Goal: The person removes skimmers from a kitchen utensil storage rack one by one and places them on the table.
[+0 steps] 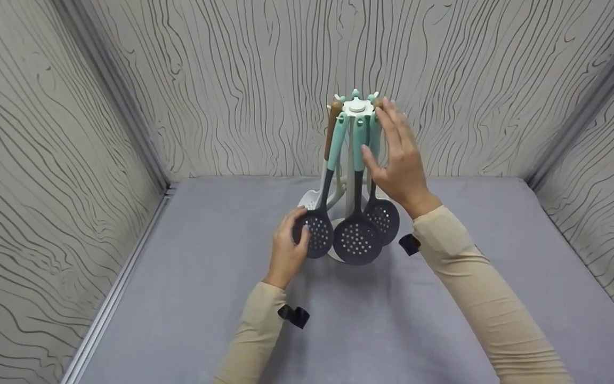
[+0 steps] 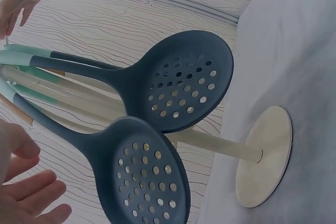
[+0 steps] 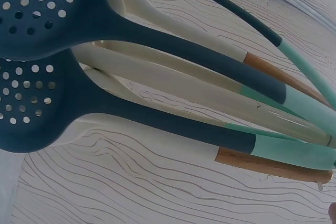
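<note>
Hanging skimmers (image 1: 357,242): on the white rack (image 1: 357,106), bowls lowermost.
Left hand (image 1: 288,245): fingers loosely spread — beside left skimmer (image 1: 319,242), contact unclear.
Right hand (image 1: 400,160): fingers extended, ungripping — beside the rack's top.

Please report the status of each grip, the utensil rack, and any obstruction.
Left grip at left skimmer, contact unclear. Right grip at utensil rack, contact unclear. Rack upright, loaded. Possibly in the way: middle skimmer, hanging before post.

Well left of the utensil stand (image 1: 357,106) — over the grey cloth (image 1: 211,256) — a hand could pass; perforated skimmers (image 1: 357,242) block its near side, the right hand (image 1: 402,160) its upper right.
</note>
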Demonstrator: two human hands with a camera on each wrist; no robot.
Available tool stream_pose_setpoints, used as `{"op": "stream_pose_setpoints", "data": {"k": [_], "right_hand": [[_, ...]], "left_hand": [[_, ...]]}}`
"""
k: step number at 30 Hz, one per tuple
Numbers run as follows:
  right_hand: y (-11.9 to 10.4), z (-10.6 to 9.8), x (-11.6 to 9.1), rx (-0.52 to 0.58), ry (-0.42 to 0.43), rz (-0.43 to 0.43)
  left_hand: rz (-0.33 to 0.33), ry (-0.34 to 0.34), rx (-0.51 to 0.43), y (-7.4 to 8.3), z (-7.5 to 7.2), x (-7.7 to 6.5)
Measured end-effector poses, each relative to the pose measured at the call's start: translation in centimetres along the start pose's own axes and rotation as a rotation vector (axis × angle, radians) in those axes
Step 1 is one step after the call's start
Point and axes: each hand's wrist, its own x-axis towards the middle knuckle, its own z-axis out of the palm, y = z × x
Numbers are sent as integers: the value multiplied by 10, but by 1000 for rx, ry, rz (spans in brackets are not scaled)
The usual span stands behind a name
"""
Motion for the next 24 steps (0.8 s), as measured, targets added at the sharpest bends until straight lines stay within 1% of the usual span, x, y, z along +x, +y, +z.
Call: {"op": "stream_pose_setpoints", "data": {"k": [4,7,13,16,19,24], "right_hand": [[1,0,9,-32,-44,-6],[4,0,13,-49,-74,16],[10,0,22,-36,-162,78],[12,0,25,-28,-196,87],[14,1,26,-30,-197,72],[17,2,27,-40,-156,40]], "left_hand": [[10,3,-4,1,2,1],[6,0,-1,1,3,0],[6,-13,3,1,3,0],[3,-22,10,1,3,1],[-4,-20,17,2,3,2],[10,-10,37,2,4,6]]}}
